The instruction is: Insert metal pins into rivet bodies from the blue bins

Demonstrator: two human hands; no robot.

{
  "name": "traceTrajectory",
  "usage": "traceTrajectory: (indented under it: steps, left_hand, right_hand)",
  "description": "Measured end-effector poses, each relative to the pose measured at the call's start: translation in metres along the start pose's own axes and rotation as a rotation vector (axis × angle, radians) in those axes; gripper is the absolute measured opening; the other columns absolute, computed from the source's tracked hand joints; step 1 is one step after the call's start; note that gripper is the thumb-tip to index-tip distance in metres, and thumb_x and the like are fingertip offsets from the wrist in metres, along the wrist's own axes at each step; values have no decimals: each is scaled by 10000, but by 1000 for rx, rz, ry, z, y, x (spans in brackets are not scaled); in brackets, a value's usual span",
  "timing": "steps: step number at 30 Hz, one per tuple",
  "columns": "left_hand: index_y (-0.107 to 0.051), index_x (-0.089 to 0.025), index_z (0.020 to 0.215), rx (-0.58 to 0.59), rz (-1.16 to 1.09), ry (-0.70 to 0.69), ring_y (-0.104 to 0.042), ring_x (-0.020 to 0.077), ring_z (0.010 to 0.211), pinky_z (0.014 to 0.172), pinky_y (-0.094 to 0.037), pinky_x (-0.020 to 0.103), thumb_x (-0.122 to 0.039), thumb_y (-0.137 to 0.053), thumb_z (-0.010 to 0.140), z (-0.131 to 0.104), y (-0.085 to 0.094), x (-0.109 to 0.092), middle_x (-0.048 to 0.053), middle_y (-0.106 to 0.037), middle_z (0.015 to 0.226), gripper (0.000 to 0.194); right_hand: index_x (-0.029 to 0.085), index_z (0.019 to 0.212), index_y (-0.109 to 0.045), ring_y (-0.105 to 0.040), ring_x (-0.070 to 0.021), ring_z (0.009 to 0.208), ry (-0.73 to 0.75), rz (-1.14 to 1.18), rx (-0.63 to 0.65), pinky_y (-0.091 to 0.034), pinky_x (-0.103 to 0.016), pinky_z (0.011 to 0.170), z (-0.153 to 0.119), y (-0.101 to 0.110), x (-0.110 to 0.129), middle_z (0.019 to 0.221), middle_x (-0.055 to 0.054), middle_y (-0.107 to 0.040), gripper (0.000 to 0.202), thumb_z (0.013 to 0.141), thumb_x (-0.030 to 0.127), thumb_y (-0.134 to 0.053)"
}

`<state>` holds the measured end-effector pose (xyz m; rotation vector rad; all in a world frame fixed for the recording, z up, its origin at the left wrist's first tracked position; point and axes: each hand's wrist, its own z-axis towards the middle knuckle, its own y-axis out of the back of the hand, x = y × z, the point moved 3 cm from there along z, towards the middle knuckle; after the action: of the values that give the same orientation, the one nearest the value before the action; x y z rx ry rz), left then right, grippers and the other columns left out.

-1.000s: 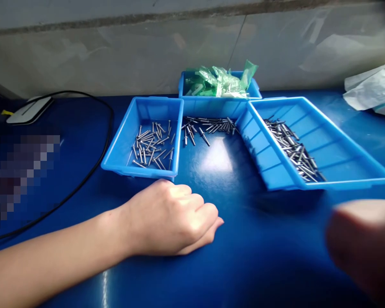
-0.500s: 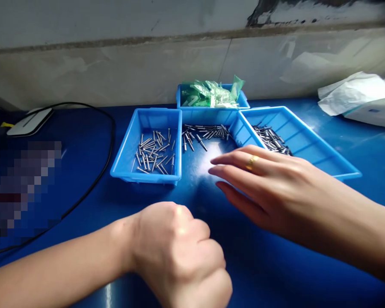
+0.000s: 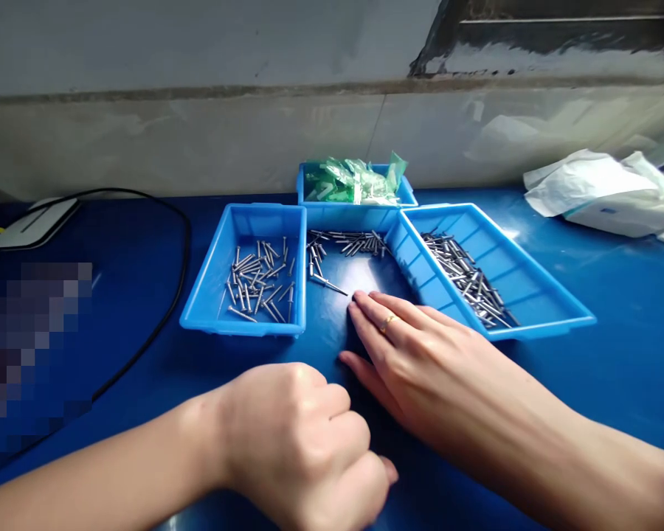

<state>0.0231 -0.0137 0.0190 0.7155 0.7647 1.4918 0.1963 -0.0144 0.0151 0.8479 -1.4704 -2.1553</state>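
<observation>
My left hand [image 3: 310,442] is closed in a fist above the blue table at the bottom centre; what it holds, if anything, is hidden. My right hand [image 3: 409,346] lies palm down with fingers stretched out, its fingertips close to the end of a loose rivet [image 3: 332,285] on the table. More loose rivets [image 3: 365,242] lie between the bins. Screws [image 3: 257,280] fill part of the left blue bin [image 3: 299,330]. The right blue bin [image 3: 542,332] has a pile of rivets [image 3: 468,276] along its left side.
Behind them stands a blue bin [image 3: 302,188] with green plastic packets [image 3: 359,181]. White bags [image 3: 597,188] lie at the back right. A black cable [image 3: 185,243] curves over the table [image 3: 144,369] at left, near a white device [image 3: 33,225]. A wall rises behind.
My right hand has moved left and down toward the table, away from the right bin. A loose rivet between the bins has shifted. The camera view has tilted slightly. My left hand remains a fist.
</observation>
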Motion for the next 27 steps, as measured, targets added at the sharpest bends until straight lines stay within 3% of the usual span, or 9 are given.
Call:
traceTrajectory:
  steps: [3, 5, 10, 12, 14, 17, 21, 24, 27]
  left_hand:
    - [-459, -239, 530, -15, -49, 14, -324, 131, 499, 475, -436, 320, -228, -967, 919, -4, 3, -8, -65, -428, 569, 640]
    - [-486, -245, 585, 75, -18, 64, -345, 141, 496, 492, -459, 309, -267, -925, 960, -10, 4, -16, -56, -447, 581, 577]
    - [-559, -271, 650, 182, -60, 120, -375, 166, 477, 526, -536, 348, -390, -880, 1011, -15, 6, -22, -35, -515, 606, 497]
    - [-471, -261, 566, 112, -197, -8, -316, 152, 472, 557, -546, 350, -345, -970, 945, -11, 7, -18, -63, -432, 572, 633]
    - [-481, -249, 513, 57, -155, 55, -303, 140, 494, 610, -561, 347, -346, -1008, 931, -5, 6, -6, -73, -385, 571, 680]
    - [-654, -233, 623, -5, -65, -11, -355, 150, 507, 519, -471, 327, -326, -849, 1065, 2, 4, 4, -63, -447, 602, 493]
    - [-610, -237, 705, 145, 142, 106, -476, 168, 507, 434, -343, 372, -140, -649, 1087, 2, -2, 10, -43, -543, 628, 396]
    - [-591, -248, 738, 222, 239, 185, -513, 182, 506, 422, -330, 390, -109, -564, 1104, 0, -5, 8, -41, -537, 623, 393]
    - [-655, -219, 843, 106, 236, 209, -497, 191, 498, 421, -323, 399, -67, -510, 1109, 2, -2, 6, -40, -565, 652, 340]
  right_hand:
    - [-74, 1542, -716, -808, -427, 1373, 30, 9, -15, -738, -509, 1030, 0, -5, -3, 1580, -361, -715, 530, 1239, 300, -493]
    - [-57, 1579, -697, -763, -418, 1454, 72, 29, -16, -713, -521, 1098, 4, -9, -5, 1630, -332, -690, 538, 1252, 307, -473]
    - [-63, 1406, -802, -833, -407, 1328, 132, 31, -62, -741, -500, 1014, 2, -2, -4, 1458, -299, -816, 480, 1229, 196, -438]
    - [-1, 1301, -859, -860, -388, 1244, 184, 36, -47, -757, -468, 919, -9, 7, -2, 1412, -270, -848, 400, 1158, 121, -506]
    - [130, 1221, -895, -865, -349, 1148, 201, 100, -10, -744, -424, 852, -22, 14, 0, 1361, -204, -882, 304, 1078, 110, -628]
    - [237, 1254, -881, -831, -346, 1093, 76, 224, 10, -712, -427, 849, -39, 18, 0, 1240, -161, -894, 232, 1064, 237, -748]
    - [243, 1226, -856, -786, -333, 1001, 16, 337, -24, -669, -415, 799, -55, 12, 3, 1091, -154, -855, 210, 1103, 365, -738]
    - [248, 1138, -836, -743, -299, 914, 17, 401, -50, -628, -386, 763, -57, 8, 2, 987, -122, -809, 162, 1122, 332, -699]
    - [246, 1000, -793, -675, -239, 786, 44, 471, -71, -573, -340, 718, -51, 8, -1, 886, -72, -748, 242, 1135, 183, -603]
